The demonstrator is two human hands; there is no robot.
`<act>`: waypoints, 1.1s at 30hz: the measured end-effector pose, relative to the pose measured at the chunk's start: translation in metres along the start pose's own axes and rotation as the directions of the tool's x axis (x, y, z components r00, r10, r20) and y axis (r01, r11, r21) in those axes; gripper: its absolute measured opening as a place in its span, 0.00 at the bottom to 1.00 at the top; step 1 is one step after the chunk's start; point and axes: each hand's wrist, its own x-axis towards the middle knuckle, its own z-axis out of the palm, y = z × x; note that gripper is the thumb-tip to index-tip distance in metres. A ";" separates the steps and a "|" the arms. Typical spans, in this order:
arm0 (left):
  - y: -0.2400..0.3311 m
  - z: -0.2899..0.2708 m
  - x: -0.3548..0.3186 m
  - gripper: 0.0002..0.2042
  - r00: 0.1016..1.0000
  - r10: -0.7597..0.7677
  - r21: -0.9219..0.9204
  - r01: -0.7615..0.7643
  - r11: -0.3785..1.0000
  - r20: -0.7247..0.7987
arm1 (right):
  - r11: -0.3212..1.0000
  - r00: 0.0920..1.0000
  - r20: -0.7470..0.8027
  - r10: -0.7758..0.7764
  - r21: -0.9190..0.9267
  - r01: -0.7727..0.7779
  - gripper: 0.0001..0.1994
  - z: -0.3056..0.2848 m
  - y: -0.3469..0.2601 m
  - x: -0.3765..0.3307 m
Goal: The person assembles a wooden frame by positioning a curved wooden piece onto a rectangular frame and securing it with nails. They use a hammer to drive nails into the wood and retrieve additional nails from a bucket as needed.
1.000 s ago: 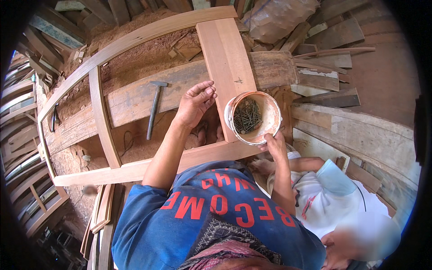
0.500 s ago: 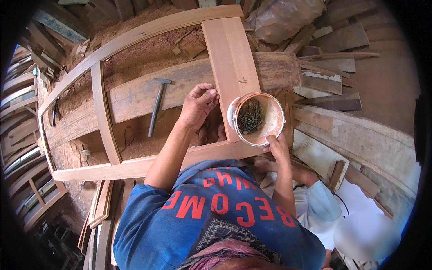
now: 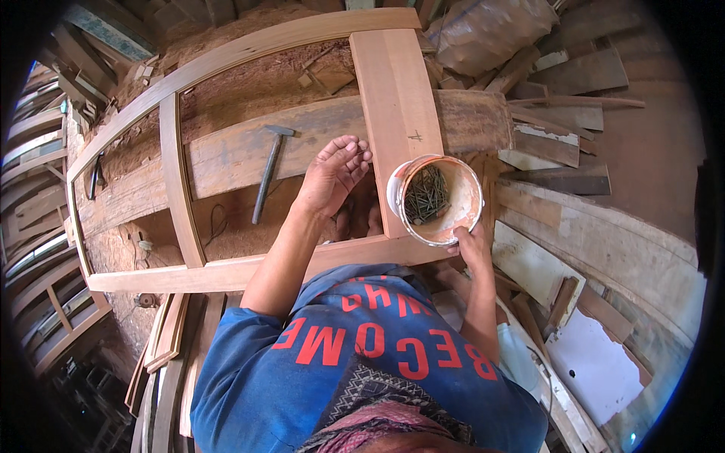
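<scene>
My right hand [image 3: 472,249] grips the near rim of a small white bucket [image 3: 464,208], tilted so that its inside shows. Many nails [image 3: 427,194] lie heaped along the bucket's left inner side. To the left of it my left hand [image 3: 336,174] is raised with thumb and fingers drawn together in a pinch; whatever they hold is too small to make out. Both hands are over a wooden frame [image 3: 178,181], beside its wide right-hand board [image 3: 396,98], which bears a pencil mark. A hammer [image 3: 268,170] lies on a plank inside the frame.
Beneath the frame runs a broad worn plank [image 3: 310,132] over sawdust-covered ground. Scrap boards [image 3: 551,140] lie piled on the right, near a filled plastic sack [image 3: 491,34]. More timber [image 3: 174,332] is stacked at the lower left, and a white panel [image 3: 593,366] lies lower right.
The other person at the lower right has mostly gone from view. The bucket and my hands appear slightly farther right with the whole scene; my left fingers remain pinched.
</scene>
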 end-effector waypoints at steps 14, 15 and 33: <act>-0.003 0.000 0.000 0.13 0.998 0.031 0.076 -0.028 0.997 -0.047 | 0.993 0.996 0.057 -0.063 -0.096 0.068 0.17 -0.006 -0.019 -0.004; -0.003 -0.001 0.001 0.14 0.999 0.042 0.086 -0.038 0.996 -0.035 | 0.993 0.997 0.059 -0.057 -0.104 0.063 0.17 -0.008 -0.016 -0.001; -0.014 -0.037 -0.001 0.06 0.986 -0.003 0.220 0.040 0.975 -0.164 | 0.997 1.000 0.004 -0.024 -0.070 0.024 0.20 -0.007 -0.009 -0.008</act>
